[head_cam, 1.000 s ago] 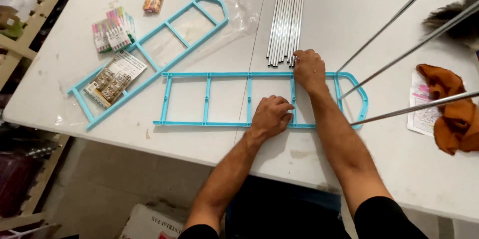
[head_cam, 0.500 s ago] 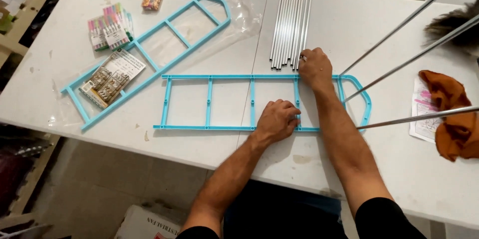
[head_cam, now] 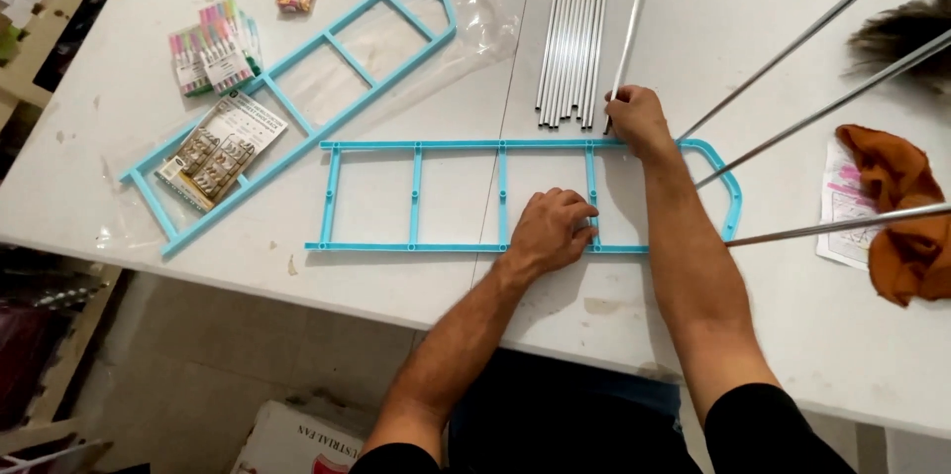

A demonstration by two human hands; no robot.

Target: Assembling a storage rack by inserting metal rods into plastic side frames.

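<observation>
Your left hand [head_cam: 551, 229] lay flat, fingers spread and gripping nothing, pressing the near rail of the blue ladder-shaped frame [head_cam: 500, 197], which lay flat on the white bench [head_cam: 158, 68] directly before you. Your right hand [head_cam: 639, 120] was closed around a single thin metal rod [head_cam: 631, 28] at the frame's far rail. A second earlier that hand rested on the far rail with no rod pinched. The rod, drawn from beside the rod bundle [head_cam: 575, 33], now stood at that rail, apparently ready for seating. A second blue frame [head_cam: 297, 103] lay apart, to the left.
</observation>
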